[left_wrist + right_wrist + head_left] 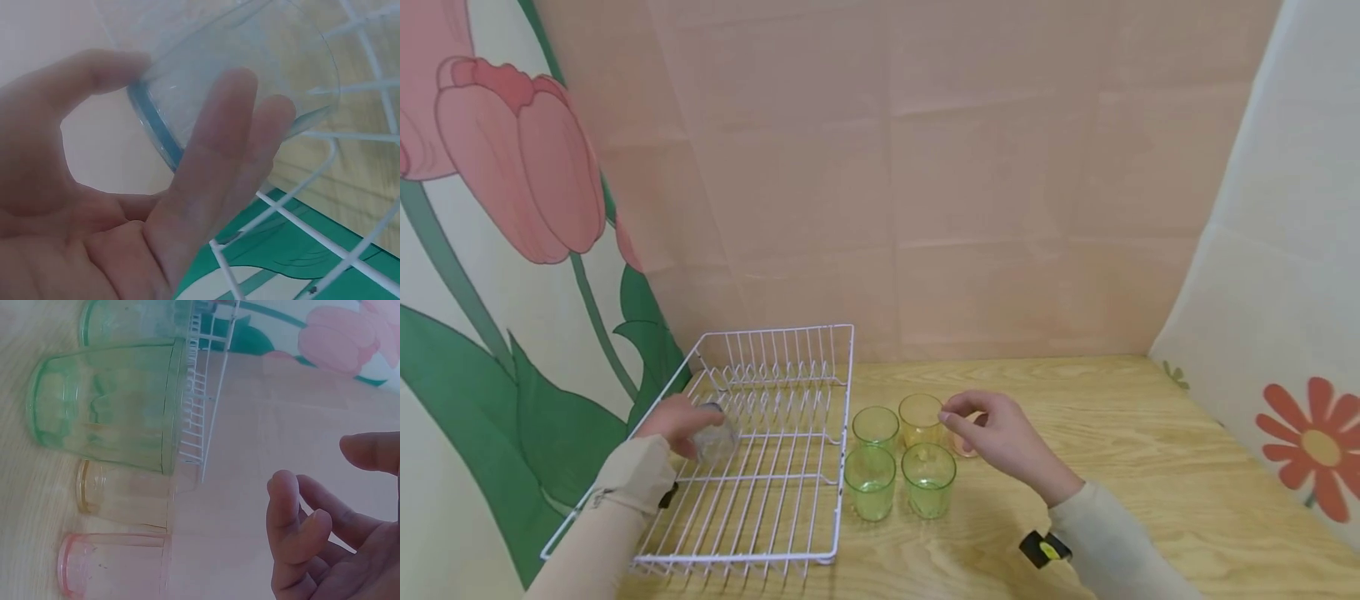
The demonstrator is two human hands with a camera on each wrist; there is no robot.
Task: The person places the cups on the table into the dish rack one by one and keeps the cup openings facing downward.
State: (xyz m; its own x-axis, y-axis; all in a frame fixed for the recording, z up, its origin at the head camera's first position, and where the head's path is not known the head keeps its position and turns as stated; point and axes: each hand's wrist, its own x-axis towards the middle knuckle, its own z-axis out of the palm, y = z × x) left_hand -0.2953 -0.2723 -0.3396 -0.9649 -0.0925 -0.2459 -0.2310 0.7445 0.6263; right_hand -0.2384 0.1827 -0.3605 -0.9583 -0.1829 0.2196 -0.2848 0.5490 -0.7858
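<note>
In the head view my left hand (672, 419) holds a clear, bluish glass (718, 442) low over the left part of the white wire dish rack. The left wrist view has the thumb and fingers round the glass (281, 69), with its thick blue-edged end toward the palm and its wider end toward the wires. My right hand (1000, 429) hovers over a pink glass (964, 447), which it partly hides. Its fingers are loosely bent with nothing between them. Left of it stand a yellow glass (921, 423) and three green glasses (870, 485), all upright.
The dish rack (837, 521) stands on the left of the wood-grain table (1097, 442), close beside the green glasses. A pink-beige sheet (970, 183) hangs behind the table. Flower-print cloths (523, 167) hang at both sides.
</note>
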